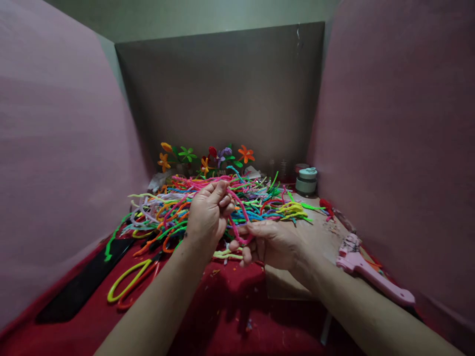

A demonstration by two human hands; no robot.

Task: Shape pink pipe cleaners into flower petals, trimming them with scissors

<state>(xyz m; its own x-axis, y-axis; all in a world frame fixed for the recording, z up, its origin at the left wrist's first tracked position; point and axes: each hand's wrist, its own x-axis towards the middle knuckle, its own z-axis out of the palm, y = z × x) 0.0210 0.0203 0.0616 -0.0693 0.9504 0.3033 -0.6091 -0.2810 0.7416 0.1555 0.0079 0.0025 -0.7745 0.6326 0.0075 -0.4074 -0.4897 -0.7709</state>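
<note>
A fuzzy pink pipe cleaner (237,217) ran bent in a loop between both hands, above the red-covered table (230,306). The left hand (208,212) pinched its upper end with closed fingers; the right hand (270,242) gripped the lower bend between thumb and fingers. Behind lay a tangled pile of pipe cleaners (178,207) in many colours.

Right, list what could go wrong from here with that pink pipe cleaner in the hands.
1. The pink pipe cleaner, pinched between the left hand and the right hand, runs back into the tangled pile of pipe cleaners; pulling may drag others along.
2. A cut end may hide sharp wire that pricks a fingertip.
3. The pink glue gun lies close beside the right forearm; a sweep could knock it.
</note>
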